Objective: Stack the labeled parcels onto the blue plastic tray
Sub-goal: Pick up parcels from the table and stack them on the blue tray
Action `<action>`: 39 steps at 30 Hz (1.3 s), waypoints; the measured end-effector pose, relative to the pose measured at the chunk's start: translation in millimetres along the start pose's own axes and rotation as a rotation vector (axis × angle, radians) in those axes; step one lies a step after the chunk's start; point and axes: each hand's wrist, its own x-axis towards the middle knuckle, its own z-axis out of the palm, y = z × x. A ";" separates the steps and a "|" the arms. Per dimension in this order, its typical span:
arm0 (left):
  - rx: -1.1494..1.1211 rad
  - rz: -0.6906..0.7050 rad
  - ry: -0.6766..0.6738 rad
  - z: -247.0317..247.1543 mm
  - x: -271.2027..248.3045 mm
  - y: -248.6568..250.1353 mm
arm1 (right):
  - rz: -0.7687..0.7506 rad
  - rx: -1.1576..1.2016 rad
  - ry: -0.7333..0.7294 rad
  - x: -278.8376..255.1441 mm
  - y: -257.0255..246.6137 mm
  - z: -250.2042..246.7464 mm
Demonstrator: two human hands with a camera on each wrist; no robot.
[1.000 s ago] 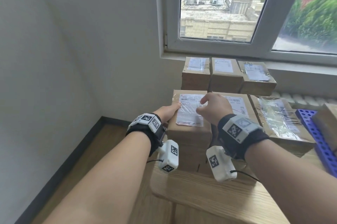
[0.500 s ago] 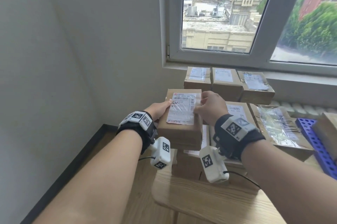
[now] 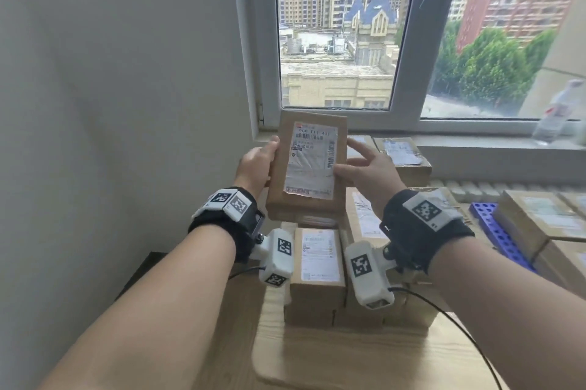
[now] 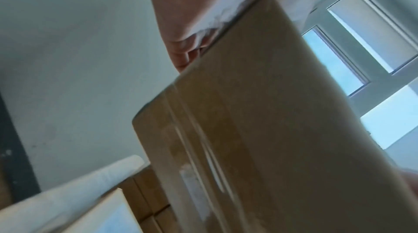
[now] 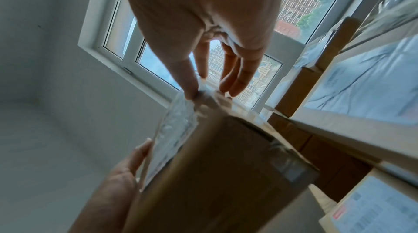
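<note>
My left hand (image 3: 257, 164) grips the parcel (image 3: 309, 167), long axis upright, while my right hand (image 3: 371, 170) steadies it straight-fingered; the blue tray (image 3: 494, 227) lies beyond my right.

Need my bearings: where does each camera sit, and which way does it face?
Head: on the head, facing forward and down at the held parcel, stacked parcels, blue tray and window; both forearms, left hand and right hand show.
Left wrist: under the left wrist, looking up along the parcel's brown side; only the palm shows.
Right wrist: under the right wrist, looking along straight fingers touching the parcel; left fingertips show too.
Shared: all three see the held parcel and the window.
</note>
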 end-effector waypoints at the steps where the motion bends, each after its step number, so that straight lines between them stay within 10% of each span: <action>1: -0.007 0.030 -0.010 5.9 0.0 4.9 | -0.018 0.021 0.025 -2.4 1.0 -5.9; 22: -0.064 0.118 -0.231 226.0 -71.4 49.3 | -0.067 0.010 0.361 -52.2 22.8 -216.9; 39: -0.115 -0.068 -0.332 486.9 -142.5 11.4 | 0.038 0.078 0.266 -95.8 89.5 -470.6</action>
